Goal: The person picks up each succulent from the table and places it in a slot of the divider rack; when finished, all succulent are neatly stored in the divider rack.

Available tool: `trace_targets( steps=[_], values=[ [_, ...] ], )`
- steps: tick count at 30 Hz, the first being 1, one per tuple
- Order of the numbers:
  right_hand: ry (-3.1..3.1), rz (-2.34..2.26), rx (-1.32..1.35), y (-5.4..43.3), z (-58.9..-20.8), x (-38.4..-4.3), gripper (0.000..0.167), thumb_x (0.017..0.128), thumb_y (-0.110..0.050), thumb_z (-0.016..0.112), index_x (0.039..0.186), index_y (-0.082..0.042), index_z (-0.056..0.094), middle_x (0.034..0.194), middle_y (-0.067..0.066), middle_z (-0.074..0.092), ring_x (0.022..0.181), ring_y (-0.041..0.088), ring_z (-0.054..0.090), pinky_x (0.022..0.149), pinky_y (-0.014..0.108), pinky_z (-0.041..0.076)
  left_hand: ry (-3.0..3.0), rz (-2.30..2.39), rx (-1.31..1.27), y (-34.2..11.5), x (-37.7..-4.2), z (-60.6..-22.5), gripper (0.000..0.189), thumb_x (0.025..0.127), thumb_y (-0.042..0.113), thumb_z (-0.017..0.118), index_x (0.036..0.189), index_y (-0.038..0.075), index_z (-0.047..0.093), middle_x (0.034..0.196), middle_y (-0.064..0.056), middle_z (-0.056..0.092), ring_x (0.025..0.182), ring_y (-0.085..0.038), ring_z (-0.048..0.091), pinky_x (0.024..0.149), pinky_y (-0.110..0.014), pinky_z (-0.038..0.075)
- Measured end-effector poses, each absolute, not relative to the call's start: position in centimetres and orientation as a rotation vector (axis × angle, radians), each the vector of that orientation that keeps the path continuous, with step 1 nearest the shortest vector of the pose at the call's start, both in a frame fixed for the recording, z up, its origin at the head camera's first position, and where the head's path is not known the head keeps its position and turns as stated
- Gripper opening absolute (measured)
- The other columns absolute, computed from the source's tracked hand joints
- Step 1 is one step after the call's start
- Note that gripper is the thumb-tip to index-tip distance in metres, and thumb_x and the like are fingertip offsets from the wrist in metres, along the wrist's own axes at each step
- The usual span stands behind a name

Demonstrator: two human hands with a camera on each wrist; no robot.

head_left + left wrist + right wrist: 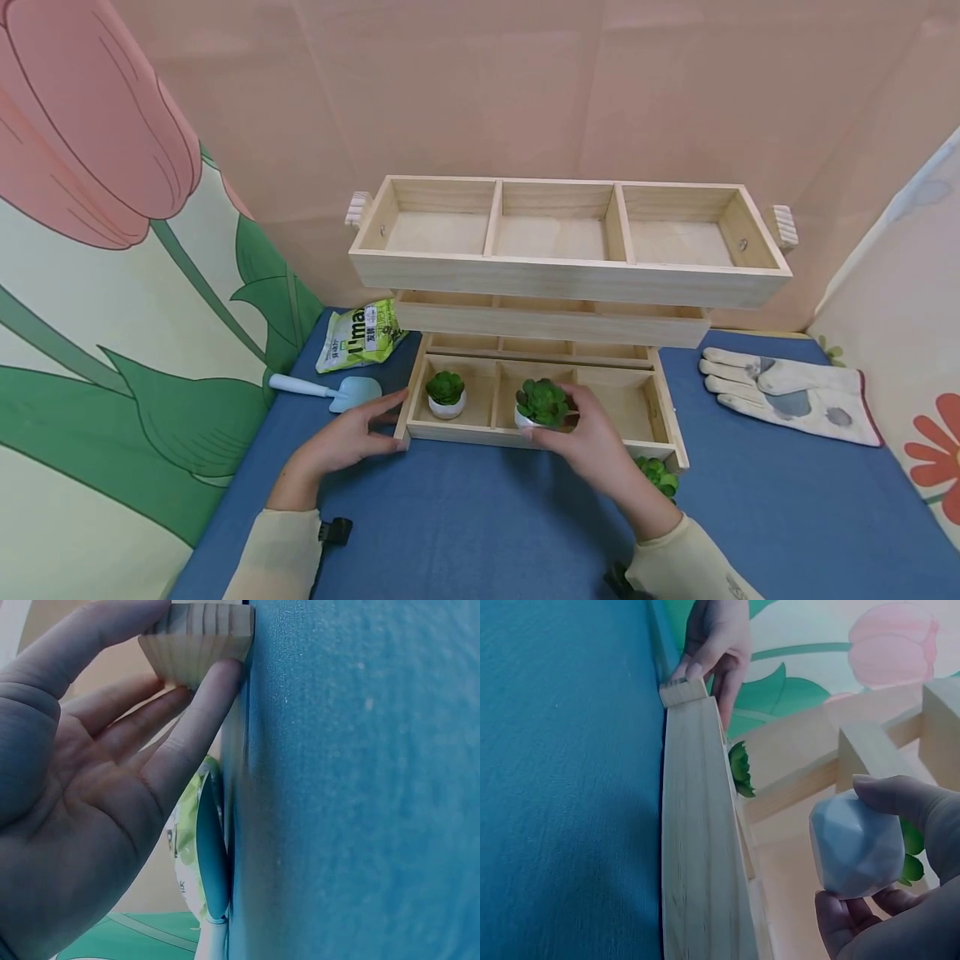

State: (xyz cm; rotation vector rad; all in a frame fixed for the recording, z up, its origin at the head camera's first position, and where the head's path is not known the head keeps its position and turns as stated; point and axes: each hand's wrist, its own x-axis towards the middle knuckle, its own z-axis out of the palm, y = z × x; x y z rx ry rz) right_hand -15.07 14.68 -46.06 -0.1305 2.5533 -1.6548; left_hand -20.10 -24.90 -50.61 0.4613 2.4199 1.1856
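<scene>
A three-tier wooden planter shelf [570, 282] with divided compartments stands on the blue table. My left hand [337, 446] grips the front left corner of its lowest tier [457, 433], thumb and fingers on either side of the wooden end [199, 645]. My right hand [596, 442] holds a green succulent [542, 402] by its faceted white pot [859, 844], over the middle compartment of that tier. Another potted succulent [446, 390] sits in the left compartment. Partly hidden by the right forearm, more succulent leaves [657, 475] show beside the shelf's front right corner.
To the left lie a green-and-white bag [360, 335] and a small light-blue trowel [352, 393]. A pair of white gloves [791, 396] rests on the right. The upper tiers overhang the back of the lowest one. Printed cloth walls [525, 83] surround the table [465, 533].
</scene>
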Motion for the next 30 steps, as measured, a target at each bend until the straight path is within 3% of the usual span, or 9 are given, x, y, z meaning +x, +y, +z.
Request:
trace_targets(
  steps=[9,14,20,26,30],
  values=[
    [2.533,-1.715,-0.128,13.9,-46.5,-16.9,0.065,0.087,-0.024,0.089,0.143,-0.005,0.06,0.135,0.018,0.059,0.112,0.026,0.062,0.087,0.03,0.054,2.417,1.192,0.447,-24.8,-20.0,-50.5,0.092,0.095,0.027,0.081,0.17,0.014,0.029,0.173,-0.016,0.037,0.148,-0.04,0.054,0.108,-0.05,0.053],
    [2.547,-1.722,-0.169,13.6,-47.0,-18.0,0.058,0.088,-0.023,0.088,0.138,-0.005,0.066,0.13,0.019,0.064,0.107,0.025,0.066,0.084,0.032,0.055,2.417,1.186,0.448,-24.8,-20.0,-50.6,0.092,0.096,0.028,0.08,0.171,0.015,0.028,0.174,-0.016,0.037,0.148,-0.04,0.054,0.109,-0.048,0.053],
    [2.569,-1.672,-0.084,13.3,-47.7,-18.8,0.063,0.088,-0.024,0.087,0.141,-0.002,0.062,0.131,0.021,0.064,0.105,0.028,0.069,0.079,0.031,0.057,2.427,1.167,0.45,-24.8,-20.0,-50.6,0.092,0.097,0.029,0.08,0.171,0.015,0.028,0.173,-0.017,0.036,0.148,-0.04,0.054,0.108,-0.047,0.054],
    [2.637,-1.584,-0.102,12.9,-48.2,-19.7,0.052,0.088,-0.024,0.088,0.133,-0.005,0.068,0.125,0.017,0.072,0.105,0.028,0.072,0.084,0.04,0.059,2.433,1.166,0.433,-24.9,-19.9,-50.5,0.093,0.096,0.03,0.081,0.171,0.016,0.028,0.172,-0.015,0.039,0.148,-0.039,0.055,0.108,-0.047,0.054],
    [2.646,-1.553,-0.101,12.8,-48.4,-20.1,0.054,0.089,-0.024,0.087,0.134,-0.003,0.067,0.127,0.018,0.072,0.113,0.032,0.07,0.093,0.049,0.058,2.436,1.16,0.45,-24.9,-19.9,-50.5,0.093,0.096,0.03,0.081,0.171,0.014,0.028,0.172,-0.017,0.039,0.147,-0.04,0.055,0.106,-0.045,0.055]
  ],
)
